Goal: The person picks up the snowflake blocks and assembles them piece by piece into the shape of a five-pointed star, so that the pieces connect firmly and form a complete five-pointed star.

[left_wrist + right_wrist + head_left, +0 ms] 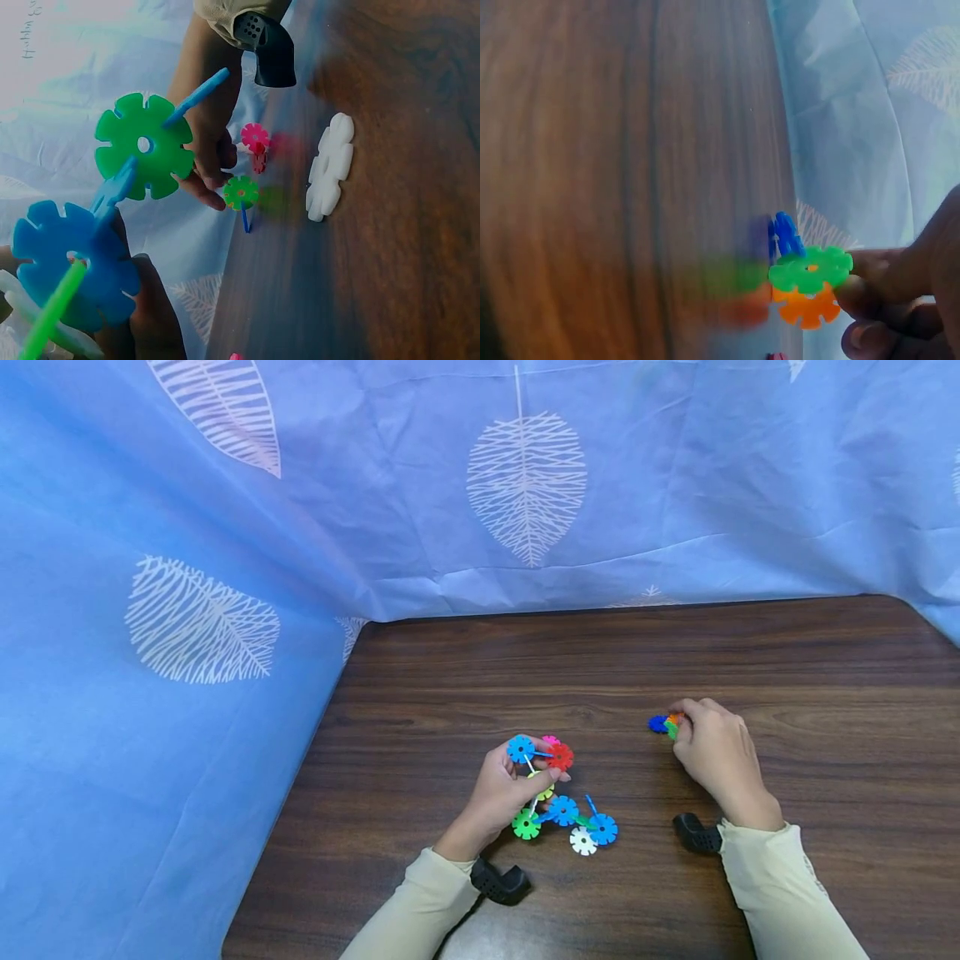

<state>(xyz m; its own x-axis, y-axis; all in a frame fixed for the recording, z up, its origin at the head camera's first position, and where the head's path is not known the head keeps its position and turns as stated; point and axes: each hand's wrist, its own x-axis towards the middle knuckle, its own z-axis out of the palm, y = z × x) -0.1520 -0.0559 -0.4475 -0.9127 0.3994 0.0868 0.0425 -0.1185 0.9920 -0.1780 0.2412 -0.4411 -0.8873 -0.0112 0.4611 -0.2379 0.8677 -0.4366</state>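
My left hand (504, 793) grips a linked chain of plastic notched snowflake discs. Its upper end has a light blue disc (521, 749) and a red disc (560, 757), with a pink one behind. Lower down hang a green disc (527, 824), a blue disc (562, 811), another blue disc (602, 829) and a white disc (583, 841). Farther right, my right hand (716, 752) pinches a small joined cluster close over the table. That cluster has a green disc (811, 270), an orange disc (808, 307) and a dark blue disc (786, 234).
Both hands are over a dark brown wooden table (450, 677). A blue cloth with white leaf prints (420, 485) hangs along its back and left edges. Black wrist cameras (501, 883) are worn at the cream sleeves (772, 877).
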